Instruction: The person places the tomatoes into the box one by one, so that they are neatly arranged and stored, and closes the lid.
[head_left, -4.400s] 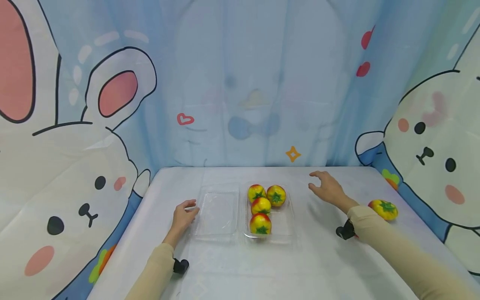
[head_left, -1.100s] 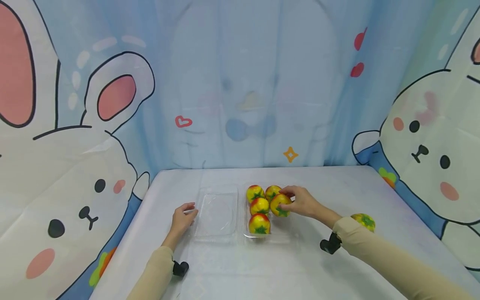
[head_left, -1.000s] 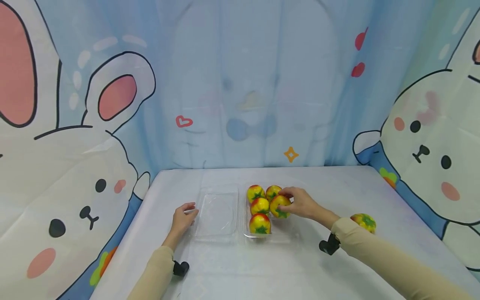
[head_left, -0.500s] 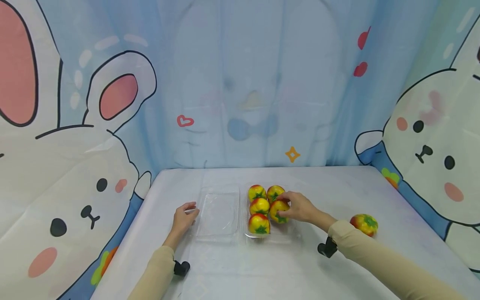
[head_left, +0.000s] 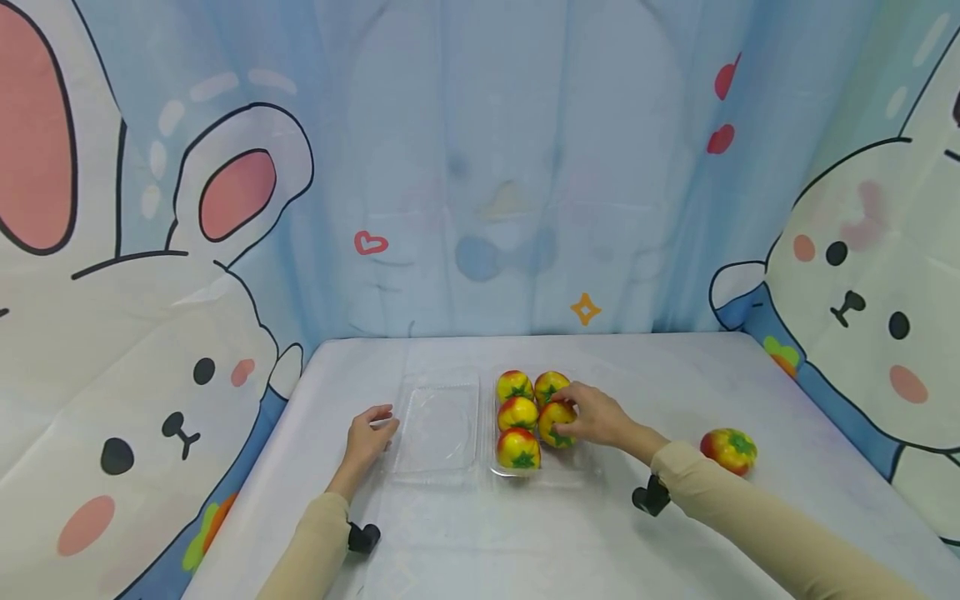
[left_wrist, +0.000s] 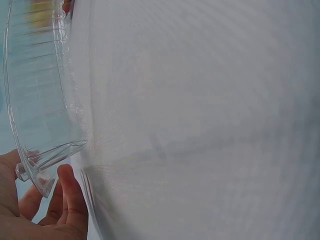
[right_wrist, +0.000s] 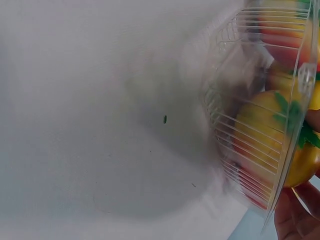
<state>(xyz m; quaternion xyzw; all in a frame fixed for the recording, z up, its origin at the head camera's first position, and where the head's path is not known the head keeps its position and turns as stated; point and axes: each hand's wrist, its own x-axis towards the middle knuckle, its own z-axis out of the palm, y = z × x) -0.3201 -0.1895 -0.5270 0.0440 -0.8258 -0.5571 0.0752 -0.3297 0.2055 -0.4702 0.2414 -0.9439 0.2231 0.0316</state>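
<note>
In the head view, my right hand grips a red-and-yellow fruit with a green leafy crown. That fruit sits in the right row of a clear plastic box, in front of another fruit. Three more like it, such as the nearest fruit, line the box's left row. Fingers and thumb hold the fruit over the box rim in the right wrist view. On the left, my left hand pinches the edge of the clear lid; its corner shows between thumb and fingers.
One loose fruit lies on the white-covered table, just behind the right sleeve. A blue curtain with cartoon rabbits hangs behind and around the table. Each wrist bears a small black camera.
My right hand, held without fruit at the back right 4.4 s ago, has brought a fruit into the box. In the last second it moved slightly nearer. The left hand stays put.
</note>
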